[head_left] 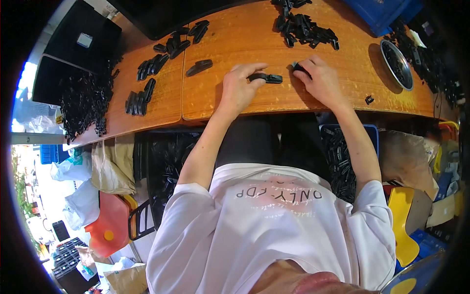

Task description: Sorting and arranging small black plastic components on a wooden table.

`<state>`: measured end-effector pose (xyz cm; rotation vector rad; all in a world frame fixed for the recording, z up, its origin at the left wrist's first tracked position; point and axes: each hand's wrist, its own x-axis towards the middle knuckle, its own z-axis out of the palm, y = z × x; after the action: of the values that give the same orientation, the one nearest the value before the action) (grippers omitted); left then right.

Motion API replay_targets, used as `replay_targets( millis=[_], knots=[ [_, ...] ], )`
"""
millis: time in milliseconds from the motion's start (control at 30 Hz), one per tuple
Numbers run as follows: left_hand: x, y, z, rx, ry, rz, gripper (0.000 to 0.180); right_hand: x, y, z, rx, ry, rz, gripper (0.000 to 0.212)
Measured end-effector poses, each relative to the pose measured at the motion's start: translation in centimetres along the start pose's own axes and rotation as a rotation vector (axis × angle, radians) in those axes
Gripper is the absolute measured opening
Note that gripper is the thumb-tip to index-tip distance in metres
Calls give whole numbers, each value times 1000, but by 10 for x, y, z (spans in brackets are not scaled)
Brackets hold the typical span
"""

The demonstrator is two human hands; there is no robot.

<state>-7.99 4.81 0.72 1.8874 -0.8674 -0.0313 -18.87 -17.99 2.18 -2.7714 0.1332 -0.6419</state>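
Note:
Over the wooden table [235,39], my left hand [238,87] pinches a long black plastic part [273,78] between thumb and fingers; one end points right. A short way to its right, my right hand [320,81] is closed round a small dark piece [299,69] with a hint of teal at its tip. The fingers cover most of that piece, so its kind cannot be made out. The two hands are apart. Left of my left hand, a single black part [199,67] lies on the tabletop.
Small groups of black parts [139,103] sit at the left, near a large heap [85,103]. Another pile [306,29] lies at the far side. A round metal dish [383,49] stands at the right, a blue bin [377,14] behind it. One tiny black piece [369,100] is near the front edge.

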Motion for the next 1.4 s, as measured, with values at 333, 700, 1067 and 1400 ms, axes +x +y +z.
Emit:
replay_targets(
  millis=[333,700,1067,1400],
  knots=[
    [-1,-4,-2,-88,-82,-64,37,6,-17,-1,207,-144,-323,15],
    [-2,-9,-16,39,-50,-7,34,21,-24,16,268,-29,-299,16],
    [119,-28,-13,487,122,418,38,27,114,23,-346,379,246,19],
    [163,-43,32,98,-184,-40,41,25,124,30,-38,352,177,18]
  ],
)
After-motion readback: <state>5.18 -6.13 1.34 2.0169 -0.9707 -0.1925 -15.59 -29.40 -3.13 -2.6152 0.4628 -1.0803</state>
